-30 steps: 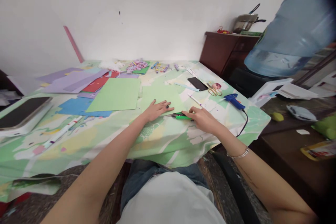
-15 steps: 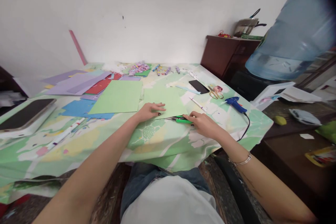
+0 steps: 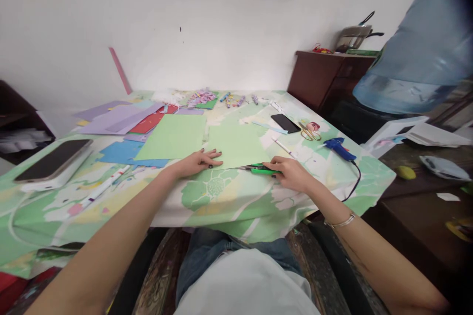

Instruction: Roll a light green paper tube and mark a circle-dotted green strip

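A light green paper sheet [image 3: 238, 142] lies on the table in front of me. At its lower left corner, my left hand [image 3: 195, 163] rests with the fingers spread, the fingertips on or beside the edge. My right hand [image 3: 290, 173] is closed around what look like green-handled scissors [image 3: 264, 171], which lie low along the sheet's near edge with the dark metal end pointing left. Part of the handles is hidden under my fingers. A larger green sheet [image 3: 173, 135] lies to the left, overlapping blue paper [image 3: 118, 152].
Purple sheets [image 3: 118, 118] and red paper [image 3: 148, 123] are piled at the back left. On the right are a phone [image 3: 286, 123], gold scissors [image 3: 309, 132], a white marker [image 3: 284, 147] and a blue glue gun [image 3: 339, 148] with its cord. A power bank or box with a phone [image 3: 55, 160] sits at left.
My left hand has slid left, from on top of the sheet to its lower left corner. My right hand stays on the scissors. The whole view has shifted slightly.
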Motion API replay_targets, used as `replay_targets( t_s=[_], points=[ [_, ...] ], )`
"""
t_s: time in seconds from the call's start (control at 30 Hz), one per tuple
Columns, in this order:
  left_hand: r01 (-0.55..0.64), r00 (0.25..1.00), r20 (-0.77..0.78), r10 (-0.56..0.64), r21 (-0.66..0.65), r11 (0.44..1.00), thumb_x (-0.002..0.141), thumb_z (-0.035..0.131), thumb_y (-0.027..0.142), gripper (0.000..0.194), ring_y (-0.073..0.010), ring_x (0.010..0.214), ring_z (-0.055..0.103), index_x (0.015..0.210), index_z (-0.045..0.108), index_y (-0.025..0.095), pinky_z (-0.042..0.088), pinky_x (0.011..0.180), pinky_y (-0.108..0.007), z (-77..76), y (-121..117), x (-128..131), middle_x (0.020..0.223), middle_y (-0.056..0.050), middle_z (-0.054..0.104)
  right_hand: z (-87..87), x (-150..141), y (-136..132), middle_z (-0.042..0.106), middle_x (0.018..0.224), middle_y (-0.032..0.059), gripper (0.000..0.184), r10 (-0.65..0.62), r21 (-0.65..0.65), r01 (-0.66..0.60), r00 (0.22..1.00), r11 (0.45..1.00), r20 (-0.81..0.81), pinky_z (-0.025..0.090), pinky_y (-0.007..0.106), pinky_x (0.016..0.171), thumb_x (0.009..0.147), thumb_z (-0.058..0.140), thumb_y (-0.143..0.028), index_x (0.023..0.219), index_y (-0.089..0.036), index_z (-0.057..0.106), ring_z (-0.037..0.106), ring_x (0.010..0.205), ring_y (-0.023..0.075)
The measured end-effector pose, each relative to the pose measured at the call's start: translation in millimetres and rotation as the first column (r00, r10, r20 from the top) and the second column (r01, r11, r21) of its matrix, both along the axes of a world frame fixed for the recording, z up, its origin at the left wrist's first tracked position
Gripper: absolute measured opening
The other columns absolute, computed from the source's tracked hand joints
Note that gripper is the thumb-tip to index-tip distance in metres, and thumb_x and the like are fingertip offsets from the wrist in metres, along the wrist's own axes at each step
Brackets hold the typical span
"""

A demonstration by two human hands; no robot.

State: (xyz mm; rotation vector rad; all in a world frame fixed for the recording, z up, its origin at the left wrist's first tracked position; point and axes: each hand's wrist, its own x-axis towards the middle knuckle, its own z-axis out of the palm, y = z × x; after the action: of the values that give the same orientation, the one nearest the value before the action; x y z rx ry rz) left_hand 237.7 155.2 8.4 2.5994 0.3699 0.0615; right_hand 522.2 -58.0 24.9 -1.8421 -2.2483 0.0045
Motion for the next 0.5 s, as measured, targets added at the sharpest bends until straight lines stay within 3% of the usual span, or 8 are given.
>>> replay_targets(
  t_s=[0.5],
  points=[
    [-0.019, 1.0, -0.008, 0.019, -0.016, 1.0, 0.087, 0.039, 0.024, 0.041, -0.0174, 0.135, 0.023, 0.126, 0.049, 0.033, 0.006, 0.111, -0.045, -2.5, 5.5, 0.2, 0.143, 0.003, 0.033, -5.0, -0.7, 6.4, 0.064, 0.096, 0.0083, 0.046, 0.092, 0.088, -0.089, 0.995, 0.992, -0.024, 0.045, 0.026, 0.072, 0.071, 0.05, -0.008, 0.115, -0.017, 0.061, 0.061, 0.081, 0.018]
  ],
)
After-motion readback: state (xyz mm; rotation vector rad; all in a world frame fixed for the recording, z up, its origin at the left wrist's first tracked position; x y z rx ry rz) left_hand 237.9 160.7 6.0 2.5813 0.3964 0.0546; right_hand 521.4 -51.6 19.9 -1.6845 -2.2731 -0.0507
